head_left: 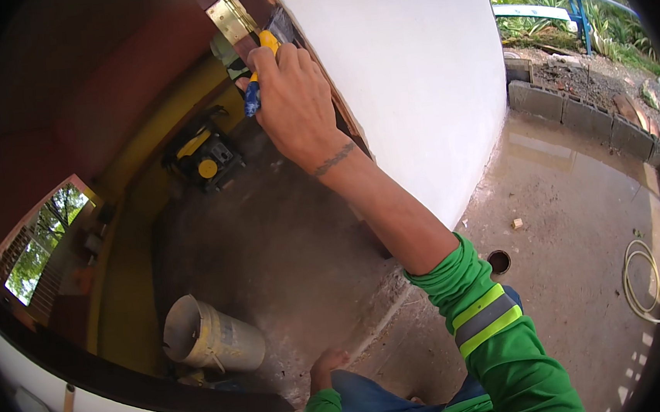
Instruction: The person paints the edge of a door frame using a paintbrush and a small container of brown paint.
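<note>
My right hand (296, 100) is raised at the door frame, fingers closed round a tool with a yellow-and-blue handle (252, 96). The hand covers most of the tool, so its exact kind is unclear. A dark grey, flat piece (280, 25) shows just past the knuckles, against the wooden frame (348, 115). Beside the fingers, a brass-coloured hinge (231, 18) is fixed near the top of the opening. My left hand (326, 365) hangs low next to my jeans, small and partly turned away; its fingers cannot be made out clearly.
Inside the dim room, a dirty white bucket (215, 335) lies on its side and a yellow-and-black machine (203, 155) stands by the wall. Right of the white wall (412, 68), the wet floor has a round hole (499, 262), a coiled hose (640, 282) and a block edging (571, 113).
</note>
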### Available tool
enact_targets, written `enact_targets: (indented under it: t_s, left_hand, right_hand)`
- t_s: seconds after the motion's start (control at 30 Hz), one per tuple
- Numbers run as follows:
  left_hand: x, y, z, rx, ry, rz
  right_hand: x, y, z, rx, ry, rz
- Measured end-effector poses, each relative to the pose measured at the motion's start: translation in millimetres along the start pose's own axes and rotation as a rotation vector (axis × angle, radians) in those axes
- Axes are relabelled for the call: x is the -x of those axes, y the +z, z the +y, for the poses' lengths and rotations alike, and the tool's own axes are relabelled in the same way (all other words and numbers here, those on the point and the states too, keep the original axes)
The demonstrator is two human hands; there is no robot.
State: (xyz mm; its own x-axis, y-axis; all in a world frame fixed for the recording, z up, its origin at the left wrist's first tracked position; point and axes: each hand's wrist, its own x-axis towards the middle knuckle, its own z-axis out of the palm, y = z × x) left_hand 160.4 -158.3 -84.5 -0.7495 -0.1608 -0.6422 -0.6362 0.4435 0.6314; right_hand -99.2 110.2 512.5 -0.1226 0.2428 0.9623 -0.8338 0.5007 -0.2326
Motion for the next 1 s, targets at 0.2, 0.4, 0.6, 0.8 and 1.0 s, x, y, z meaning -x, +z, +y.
enact_targets:
  t_s: [0.2, 0.4, 0.6, 0.8, 1.0]
  left_hand:
    - [-4, -6, -12, -0.054, 0.032, -0.004]
    - [-6, -1, -1, -0.066, 0.005, 0.000]
    - [-5, -1, 1, -0.070, -0.018, 0.003]
    - [-5, -1, 6, -0.125, -0.033, -0.008]
    - [2, 0, 11, -0.073, -0.011, 0.003]
  right_hand:
    - [2, -2, -3, 0.015, 0.021, -0.038]
    - [7, -5, 1, 0.013, 0.023, -0.044]
    - [12, -8, 2, 0.008, 0.034, -0.047]
    - [17, -9, 5, -0.024, 0.048, -0.042]
    - [23, -11, 5, -0.056, 0.078, -0.038]
